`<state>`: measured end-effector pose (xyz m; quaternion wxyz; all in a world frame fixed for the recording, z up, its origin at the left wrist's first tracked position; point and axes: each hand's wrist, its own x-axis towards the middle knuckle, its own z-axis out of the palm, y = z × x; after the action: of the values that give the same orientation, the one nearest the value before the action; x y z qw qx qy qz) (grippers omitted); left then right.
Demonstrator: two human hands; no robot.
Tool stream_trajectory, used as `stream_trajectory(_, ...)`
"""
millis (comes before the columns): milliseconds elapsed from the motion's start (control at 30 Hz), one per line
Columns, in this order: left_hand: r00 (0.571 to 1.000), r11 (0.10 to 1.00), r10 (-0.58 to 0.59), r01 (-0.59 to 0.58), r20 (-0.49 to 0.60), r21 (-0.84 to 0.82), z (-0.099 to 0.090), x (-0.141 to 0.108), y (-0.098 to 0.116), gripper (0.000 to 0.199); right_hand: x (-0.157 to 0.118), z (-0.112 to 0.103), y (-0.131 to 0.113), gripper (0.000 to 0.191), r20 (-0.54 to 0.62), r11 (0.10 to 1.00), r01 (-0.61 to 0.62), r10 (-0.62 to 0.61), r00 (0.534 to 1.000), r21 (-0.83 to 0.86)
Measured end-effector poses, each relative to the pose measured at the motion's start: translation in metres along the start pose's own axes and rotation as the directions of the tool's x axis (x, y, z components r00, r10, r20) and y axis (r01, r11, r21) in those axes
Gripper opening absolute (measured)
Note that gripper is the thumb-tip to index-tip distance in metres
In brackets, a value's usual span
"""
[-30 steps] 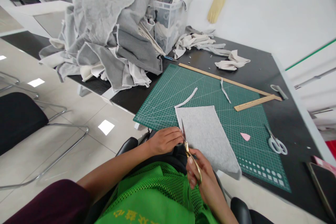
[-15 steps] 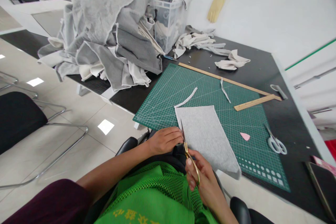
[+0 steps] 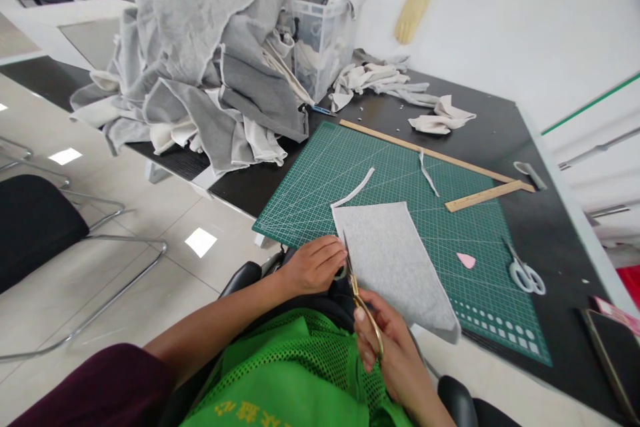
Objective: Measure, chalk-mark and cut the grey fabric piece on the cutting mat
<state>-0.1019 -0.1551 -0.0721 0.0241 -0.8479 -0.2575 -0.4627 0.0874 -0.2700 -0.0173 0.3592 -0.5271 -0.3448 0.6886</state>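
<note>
Right hand [image 3: 387, 333], closed round gold-handled scissors [image 3: 355, 285]; left hand [image 3: 313, 267], fingertips pinched at the edge of grey cloth [image 3: 395, 247], which spreads beyond both grips; hazard: fingertips beside the blades, likely nicked should that edge slip or bunch.

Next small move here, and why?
Probably one short snip with the gold-handled scissors along the grey cloth's left edge: the blades lie at that edge, the right hand has the handles, and the left hand pinches the edge beside the blades.
</note>
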Motion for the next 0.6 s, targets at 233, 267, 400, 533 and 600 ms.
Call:
stream_trajectory(233, 0.997, 0.999, 0.033, -0.034, 0.063, 0.005, 0.002, -0.004, -0.002, 0.019, -0.003, -0.002, -0.004, 0.053, 0.023, 1.000, -0.024, 0.024, 0.999, 0.011)
stream_trajectory(267, 0.998, 1.000, 0.029, -0.029, 0.060, 0.002, 0.002, -0.005, -0.002, 0.018, -0.002, -0.002, -0.004, 0.055, 0.024, 1.000, -0.028, 0.028, 0.999, 0.009)
stream_trajectory(400, 0.999, 1.000, 0.022, -0.021, 0.030, -0.011, 0.003, -0.006, -0.002, 0.018, 0.004, -0.002, -0.001, 0.061, 0.014, 0.999, -0.039, 0.039, 0.999, -0.031)
stream_trajectory(533, 1.000, 0.999, 0.008, -0.007, 0.008, -0.039, 0.003, -0.006, -0.002, 0.020, 0.008, -0.004, 0.000, 0.058, 0.007, 0.998, -0.022, 0.023, 1.000, -0.052)
stream_trajectory(600, 1.000, 0.999, 0.002, -0.002, 0.006, -0.047, 0.002, -0.005, -0.002, 0.019, 0.010, -0.004, -0.001, 0.056, 0.009, 0.999, -0.009, 0.009, 1.000, -0.051)
